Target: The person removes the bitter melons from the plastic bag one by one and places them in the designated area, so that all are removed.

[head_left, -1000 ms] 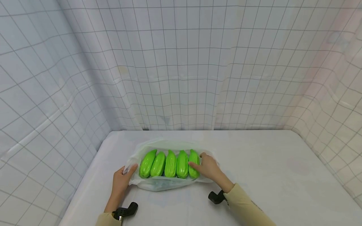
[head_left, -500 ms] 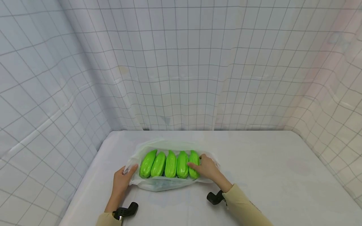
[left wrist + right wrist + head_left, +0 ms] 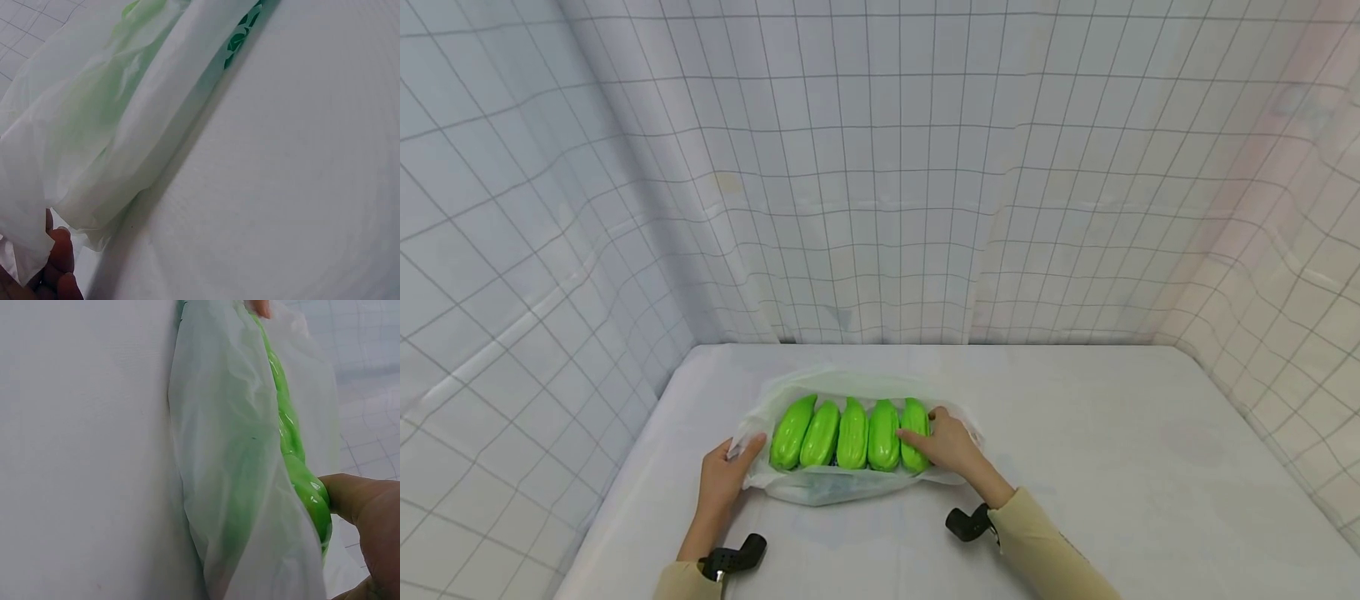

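Gridded curtains (image 3: pixel 865 150) border the table (image 3: pixel 1112 450) beneath the bag (image 3: pixel 820 489).

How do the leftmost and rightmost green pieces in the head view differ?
The leftmost piece slants, top toward the right; the rightmost piece slants far less. The right hand grips the rightmost piece; the left hand grips the bag beside the leftmost piece. Both are glossy green.

Green vegetables (image 3: pixel 853 433): glossy, smooth | bag (image 3: pixel 820 487): thin translucent plastic | tabletop (image 3: pixel 1112 450): matt
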### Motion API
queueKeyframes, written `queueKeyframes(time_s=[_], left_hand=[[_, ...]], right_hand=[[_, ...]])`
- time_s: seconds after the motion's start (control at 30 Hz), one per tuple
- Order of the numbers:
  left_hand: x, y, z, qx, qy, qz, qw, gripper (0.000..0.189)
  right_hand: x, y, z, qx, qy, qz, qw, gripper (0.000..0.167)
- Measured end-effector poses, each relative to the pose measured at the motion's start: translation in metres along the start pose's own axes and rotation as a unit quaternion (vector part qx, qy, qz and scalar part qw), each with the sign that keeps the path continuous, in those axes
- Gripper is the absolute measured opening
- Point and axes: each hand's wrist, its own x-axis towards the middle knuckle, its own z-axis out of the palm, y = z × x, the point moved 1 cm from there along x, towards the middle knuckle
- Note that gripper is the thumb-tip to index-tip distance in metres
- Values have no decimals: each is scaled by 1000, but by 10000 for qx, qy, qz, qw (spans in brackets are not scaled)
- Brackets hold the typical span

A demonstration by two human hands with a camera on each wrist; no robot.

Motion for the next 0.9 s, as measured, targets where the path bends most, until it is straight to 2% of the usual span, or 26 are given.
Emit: queueKeyframes(time_s=[0.37, 0.9], left_hand=[[0, 1, -1, 19, -45, -26, 10000, 60], [-1, 0, 0, -25, -47, -61, 10000, 60]], right_hand=[[0, 4, 1, 287, 2, 30, 9996, 74], [-7, -1, -3, 282, 26, -57, 9996, 69]])
